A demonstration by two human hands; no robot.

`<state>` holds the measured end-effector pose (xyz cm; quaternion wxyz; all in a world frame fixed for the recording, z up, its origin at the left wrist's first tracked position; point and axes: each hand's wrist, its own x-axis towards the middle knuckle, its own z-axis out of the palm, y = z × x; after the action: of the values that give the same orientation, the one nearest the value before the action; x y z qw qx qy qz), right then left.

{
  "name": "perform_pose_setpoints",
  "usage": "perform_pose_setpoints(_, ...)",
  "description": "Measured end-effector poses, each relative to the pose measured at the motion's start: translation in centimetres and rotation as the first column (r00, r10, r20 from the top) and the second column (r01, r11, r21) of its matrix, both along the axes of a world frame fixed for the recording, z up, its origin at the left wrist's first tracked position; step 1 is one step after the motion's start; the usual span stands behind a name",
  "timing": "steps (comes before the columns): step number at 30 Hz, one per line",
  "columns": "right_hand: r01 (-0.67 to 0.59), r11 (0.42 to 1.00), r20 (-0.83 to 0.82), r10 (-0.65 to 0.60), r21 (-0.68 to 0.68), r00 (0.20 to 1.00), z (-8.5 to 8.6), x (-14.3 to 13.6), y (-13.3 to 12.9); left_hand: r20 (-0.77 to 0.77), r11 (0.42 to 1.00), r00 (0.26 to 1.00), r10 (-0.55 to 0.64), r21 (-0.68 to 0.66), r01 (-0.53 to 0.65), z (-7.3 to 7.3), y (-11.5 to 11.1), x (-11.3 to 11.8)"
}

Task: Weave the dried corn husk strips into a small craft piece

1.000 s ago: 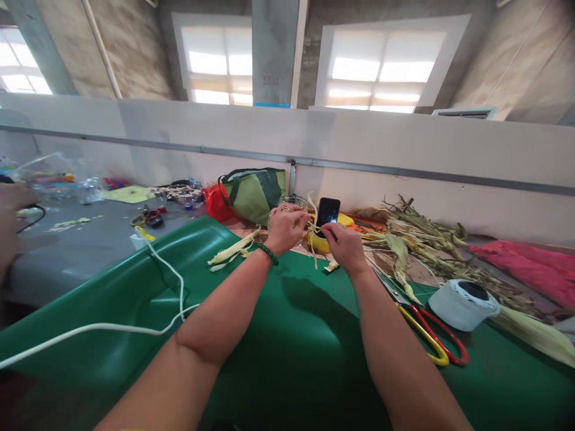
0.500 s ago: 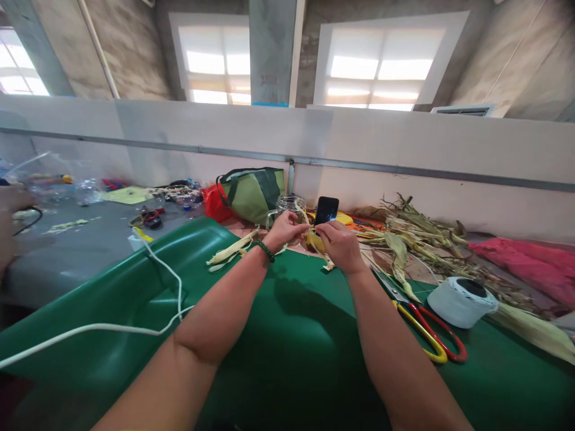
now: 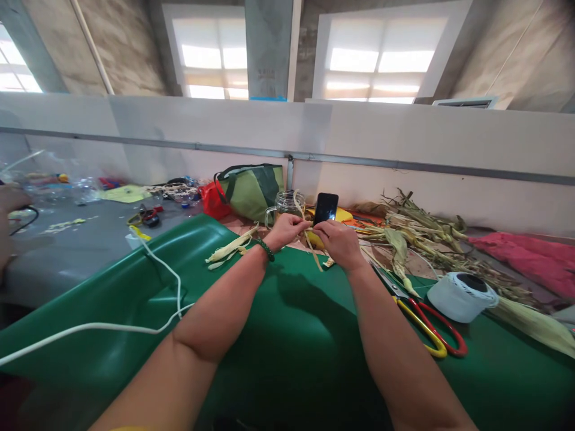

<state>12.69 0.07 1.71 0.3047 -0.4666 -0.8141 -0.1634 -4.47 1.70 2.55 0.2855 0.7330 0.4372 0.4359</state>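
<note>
My left hand (image 3: 287,231) and my right hand (image 3: 340,240) meet over the far edge of the green mat (image 3: 296,335). Both pinch a thin pale husk strip (image 3: 313,251) between them; one end curls upward and another hangs down. Just behind my fingers a phone (image 3: 326,208) stands upright, and a glass mug (image 3: 287,203) sits behind my left hand. Pale corn husks (image 3: 231,248) lie on the mat left of my left hand. Right of my right forearm are scissors (image 3: 422,320) with red and yellow handles and a white roll (image 3: 462,296).
A green bag (image 3: 254,191) leans by the wall. Dried husks (image 3: 422,230) and pink cloth (image 3: 530,260) lie at the right. A white cord (image 3: 99,327) crosses the mat's left side. Another person's arm (image 3: 9,209) shows at the far left.
A pale strip end now hangs below my fingers, where it did not show before. Both hands stay close together, and the view has shifted slightly.
</note>
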Motion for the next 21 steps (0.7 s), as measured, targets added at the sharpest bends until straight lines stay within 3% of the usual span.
perform_pose_setpoints(4,0.066,0.996,0.045,-0.063,-0.066,0.997,0.3,-0.1,-0.1,-0.008,0.994,0.994,-0.107,-0.036,0.107,0.3,-0.4,-0.2)
perform_pose_setpoints(9,0.216,0.963,0.148,-0.193,-0.162,0.97,0.9,-0.4,-0.5,-0.162,0.999,0.986,-0.038,0.022,0.042,0.5,-0.5,0.2)
perform_pose_setpoints(13,0.253,0.946,0.157,-0.223,-0.205,0.962,1.3,0.0,-0.7,-0.291,0.993,0.955,-0.053,0.086,0.081,0.4,-0.2,0.2)
perform_pose_setpoints(16,0.146,0.986,0.005,-0.146,-0.085,0.989,1.2,0.2,-0.9,-0.333,0.993,0.942,-0.036,0.093,0.071,0.4,-0.1,0.0)
perform_pose_setpoints(18,0.006,0.997,-0.093,0.001,0.075,0.996,1.1,0.0,-1.2,-0.365,0.996,0.931,-0.014,0.075,0.044,0.4,-0.1,-0.2)
perform_pose_setpoints(21,-0.16,0.977,-0.047,0.168,0.143,0.985,0.8,-0.4,-1.4,-0.428,0.996,0.902,-0.052,0.042,0.078,0.5,-0.2,-0.5)
